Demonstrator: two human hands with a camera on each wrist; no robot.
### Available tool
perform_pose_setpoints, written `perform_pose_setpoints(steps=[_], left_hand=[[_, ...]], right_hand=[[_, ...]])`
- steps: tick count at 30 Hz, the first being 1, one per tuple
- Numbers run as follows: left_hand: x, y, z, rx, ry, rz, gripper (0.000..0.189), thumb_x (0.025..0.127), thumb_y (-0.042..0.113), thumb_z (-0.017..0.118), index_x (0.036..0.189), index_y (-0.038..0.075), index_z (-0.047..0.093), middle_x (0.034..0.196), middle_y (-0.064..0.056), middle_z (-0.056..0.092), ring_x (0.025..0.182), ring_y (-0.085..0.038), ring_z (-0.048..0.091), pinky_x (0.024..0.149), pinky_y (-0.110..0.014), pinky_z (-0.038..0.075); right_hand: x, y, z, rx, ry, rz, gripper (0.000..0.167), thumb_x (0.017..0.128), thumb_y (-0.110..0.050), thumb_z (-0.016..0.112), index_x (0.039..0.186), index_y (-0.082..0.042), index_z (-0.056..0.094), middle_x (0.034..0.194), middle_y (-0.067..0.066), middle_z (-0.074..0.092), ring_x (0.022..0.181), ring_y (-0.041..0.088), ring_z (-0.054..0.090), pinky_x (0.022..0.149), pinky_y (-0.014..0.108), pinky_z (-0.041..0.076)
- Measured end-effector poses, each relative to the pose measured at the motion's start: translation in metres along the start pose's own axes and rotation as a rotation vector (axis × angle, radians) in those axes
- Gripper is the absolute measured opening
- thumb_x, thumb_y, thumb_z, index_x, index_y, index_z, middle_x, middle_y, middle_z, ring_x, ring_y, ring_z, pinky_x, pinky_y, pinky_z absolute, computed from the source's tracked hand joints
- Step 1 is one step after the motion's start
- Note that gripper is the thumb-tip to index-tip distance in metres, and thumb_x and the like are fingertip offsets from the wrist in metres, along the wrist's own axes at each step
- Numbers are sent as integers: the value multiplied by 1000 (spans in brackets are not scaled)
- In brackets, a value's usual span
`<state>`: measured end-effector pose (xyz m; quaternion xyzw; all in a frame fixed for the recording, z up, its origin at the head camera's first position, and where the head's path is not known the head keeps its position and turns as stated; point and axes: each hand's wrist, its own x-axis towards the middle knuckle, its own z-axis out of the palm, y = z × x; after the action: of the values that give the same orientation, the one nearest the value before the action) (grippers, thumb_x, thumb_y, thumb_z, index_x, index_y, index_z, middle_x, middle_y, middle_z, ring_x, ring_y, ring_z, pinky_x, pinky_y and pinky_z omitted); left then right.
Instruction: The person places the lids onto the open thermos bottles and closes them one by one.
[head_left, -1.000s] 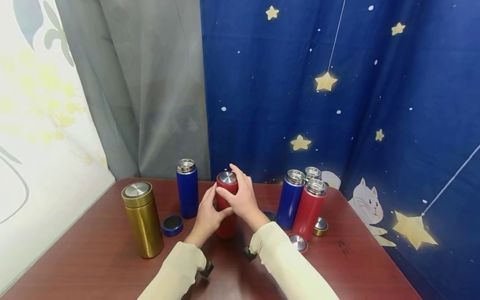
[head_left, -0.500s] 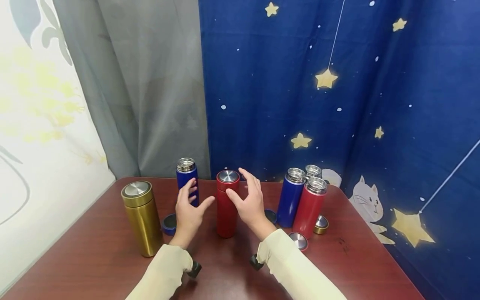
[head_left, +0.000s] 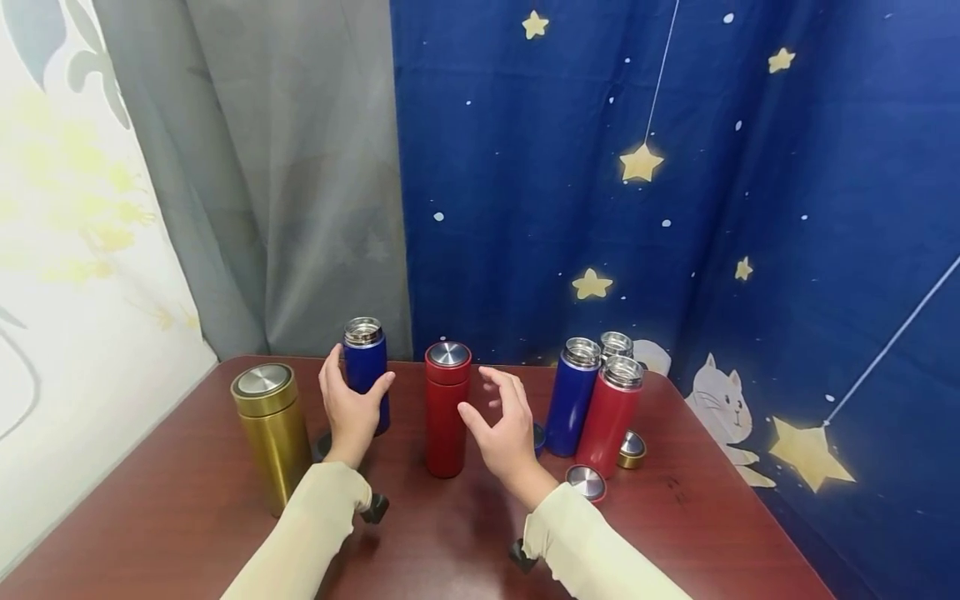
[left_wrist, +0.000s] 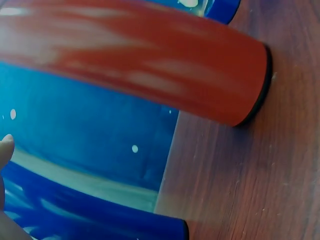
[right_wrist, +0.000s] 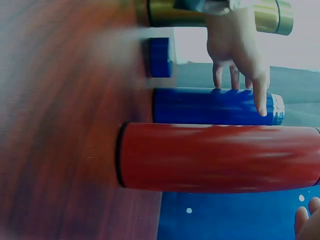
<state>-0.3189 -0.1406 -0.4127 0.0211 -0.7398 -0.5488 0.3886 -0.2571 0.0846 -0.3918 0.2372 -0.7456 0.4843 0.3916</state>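
My left hand (head_left: pixel 351 414) is at an uncapped blue thermos bottle (head_left: pixel 365 367), fingers on its left side and thumb spread out in front on the right. In the right wrist view, that hand's fingers overlap the blue bottle just below its bare steel neck. A capped red thermos bottle (head_left: pixel 447 421) stands upright in the middle, its steel-topped lid on. Right of it, my right hand (head_left: pixel 507 429) hovers with relaxed, parted fingers and holds nothing. A blue lid (right_wrist: pixel 160 57) sits beside the blue bottle, mostly hidden behind my left hand in the head view.
A capped gold bottle (head_left: pixel 273 442) stands at the left. At the right cluster an open blue bottle (head_left: pixel 572 400), an open red bottle (head_left: pixel 609 421) and another open one behind. Near them lie a red lid (head_left: pixel 586 482), a gold lid (head_left: pixel 632 450) and a blue lid (head_left: pixel 538 437).
Both hands have let go of the capped red bottle. My left hand has moved left to the open blue bottle; my right hand has drawn slightly right and down.
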Motion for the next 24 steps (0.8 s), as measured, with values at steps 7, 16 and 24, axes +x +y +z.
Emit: perform_pose_setpoints(steps=[7, 16, 24], left_hand=[[10, -14, 3, 46, -51, -111, 93, 77, 29, 84, 151, 13, 30, 143, -18, 44, 129, -35, 42, 106, -54, 32], [17, -22, 5, 56, -98, -132, 91, 78, 29, 83, 151, 14, 31, 144, -17, 46, 127, -37, 45, 106, -54, 32], [17, -21, 3, 69, -93, -121, 83, 80, 23, 82, 148, 10, 36, 139, -19, 50, 124, -37, 48, 103, -54, 35]], right_hand=[[-15, 4, -5, -3, -41, 14, 48, 80, -16, 77, 124, -10, 59, 112, 1, 59, 96, 22, 60, 75, 31, 52], [-27, 9, -11, 18, -72, 34, 46, 82, -13, 77, 123, -15, 59, 109, 0, 60, 93, 24, 61, 72, 31, 53], [-30, 4, -8, 32, -86, 51, 48, 76, -3, 80, 120, -6, 59, 108, 9, 62, 90, 32, 62, 68, 40, 53]])
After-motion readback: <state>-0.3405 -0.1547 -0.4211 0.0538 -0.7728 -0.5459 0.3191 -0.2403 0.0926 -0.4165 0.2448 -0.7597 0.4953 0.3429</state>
